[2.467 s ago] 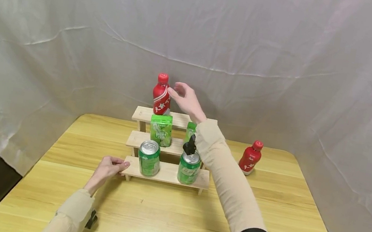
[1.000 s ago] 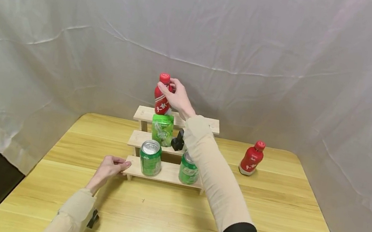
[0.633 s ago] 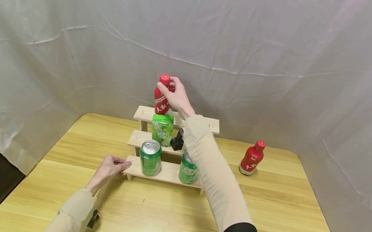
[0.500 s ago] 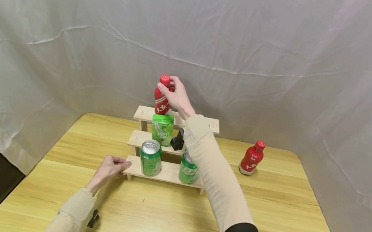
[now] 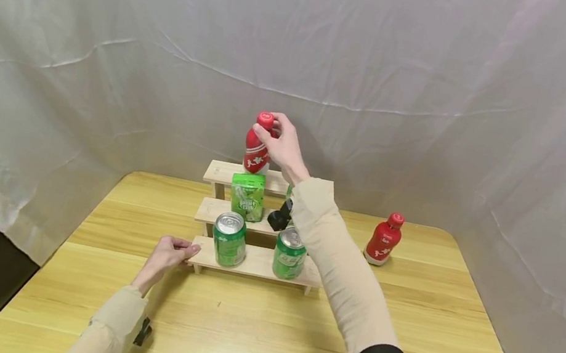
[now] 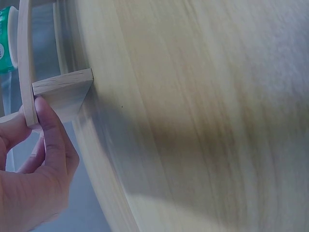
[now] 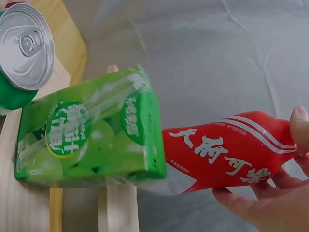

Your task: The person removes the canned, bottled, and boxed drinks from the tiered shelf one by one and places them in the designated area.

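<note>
My right hand grips a red drink bottle around its neck, above the left half of the top tier of a wooden three-step shelf. Whether the bottle's base touches that tier I cannot tell. In the right wrist view the bottle is partly behind a green juice carton. My left hand pinches the left end of the lowest tier between thumb and fingers, as the left wrist view shows at the board.
Two green cans, left and right, stand on the lowest tier. A second green carton is mostly hidden behind my right forearm. Another red bottle stands on the table right of the shelf. A grey curtain hangs behind.
My right hand reached the red bottle, took hold of its neck and shifted it right and slightly up. My left hand has stayed on the lowest tier's end.
</note>
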A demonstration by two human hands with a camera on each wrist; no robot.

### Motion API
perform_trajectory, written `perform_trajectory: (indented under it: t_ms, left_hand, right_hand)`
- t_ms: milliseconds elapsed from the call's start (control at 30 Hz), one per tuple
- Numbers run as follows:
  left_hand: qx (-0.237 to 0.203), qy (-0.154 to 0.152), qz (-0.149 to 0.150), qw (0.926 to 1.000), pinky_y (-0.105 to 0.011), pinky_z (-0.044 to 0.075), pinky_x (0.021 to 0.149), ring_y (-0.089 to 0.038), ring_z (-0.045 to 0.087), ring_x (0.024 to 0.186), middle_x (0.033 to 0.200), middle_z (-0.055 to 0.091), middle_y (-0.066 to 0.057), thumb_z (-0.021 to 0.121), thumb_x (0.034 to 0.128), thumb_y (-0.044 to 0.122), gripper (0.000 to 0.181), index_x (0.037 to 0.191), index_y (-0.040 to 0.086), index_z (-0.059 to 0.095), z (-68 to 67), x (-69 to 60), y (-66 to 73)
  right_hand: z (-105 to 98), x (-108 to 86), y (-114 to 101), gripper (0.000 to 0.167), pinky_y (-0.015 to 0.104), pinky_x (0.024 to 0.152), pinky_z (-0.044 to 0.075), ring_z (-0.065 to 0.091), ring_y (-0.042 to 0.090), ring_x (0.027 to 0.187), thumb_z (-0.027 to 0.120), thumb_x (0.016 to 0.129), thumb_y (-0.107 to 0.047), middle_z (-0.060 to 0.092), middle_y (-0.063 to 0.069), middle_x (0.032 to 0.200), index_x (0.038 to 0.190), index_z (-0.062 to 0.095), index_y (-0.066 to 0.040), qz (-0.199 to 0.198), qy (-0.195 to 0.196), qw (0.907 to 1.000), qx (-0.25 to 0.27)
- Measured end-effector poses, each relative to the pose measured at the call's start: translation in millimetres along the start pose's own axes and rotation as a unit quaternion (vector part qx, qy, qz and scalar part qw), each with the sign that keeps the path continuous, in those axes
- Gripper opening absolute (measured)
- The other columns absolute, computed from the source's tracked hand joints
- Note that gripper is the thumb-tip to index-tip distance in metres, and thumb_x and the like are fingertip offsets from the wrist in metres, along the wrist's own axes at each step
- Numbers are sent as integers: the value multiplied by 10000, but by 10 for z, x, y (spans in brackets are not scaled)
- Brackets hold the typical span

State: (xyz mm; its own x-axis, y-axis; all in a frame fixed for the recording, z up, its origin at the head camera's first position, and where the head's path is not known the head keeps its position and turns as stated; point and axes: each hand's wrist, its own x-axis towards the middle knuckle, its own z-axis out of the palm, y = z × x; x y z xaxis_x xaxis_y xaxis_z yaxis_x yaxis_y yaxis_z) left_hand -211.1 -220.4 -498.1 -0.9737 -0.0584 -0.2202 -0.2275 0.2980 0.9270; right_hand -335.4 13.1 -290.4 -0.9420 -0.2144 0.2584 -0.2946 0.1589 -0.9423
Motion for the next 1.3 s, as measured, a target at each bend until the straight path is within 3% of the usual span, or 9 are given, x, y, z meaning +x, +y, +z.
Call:
perform_trajectory:
  t_ms: [400,633,767,1033,1300]
  left_hand:
    - [78,4,7,10000,-343,653,764,-89,668,695,985,710,-267,643,980,106,396,1205,-211,573,-31,-10,4]
    - [139,29,-37,9999,-336,650,739,-79,653,670,923,728,-188,648,979,117,387,1204,-193,590,-27,-26,20]
    - [144,4,-30,9999,-319,648,726,-78,651,670,947,722,-223,645,983,120,400,1211,-202,580,-30,-2,6]
    - [96,9,-81,9999,-321,649,730,-95,657,686,997,699,-278,643,986,123,426,1217,-224,557,-18,2,-3]
    - [87,43,-44,9999,-337,651,746,-86,653,679,957,710,-224,645,983,124,426,1212,-224,557,-20,-28,13]
  right_hand:
    - [-420,-160,91,405,431,1110,484,570,322,1280,653,977,-100,600,230,1335,1343,521,13,-404,862,9945,427]
    - [-768,-291,178,402,424,1157,454,553,334,1316,640,976,-60,582,247,1333,1341,504,42,-609,1245,9901,232]
    - [-955,-368,254,395,427,1172,440,544,337,1327,627,979,-45,574,252,1329,1335,493,62,-709,1376,9879,29]
    - [-1261,-504,439,413,420,1167,443,542,363,1328,620,981,-41,564,272,1345,1353,480,73,-557,1661,9844,-155]
    - [-1475,-630,571,448,413,1187,427,537,299,1314,636,991,-125,560,209,1371,1388,482,15,-187,1911,9812,-192]
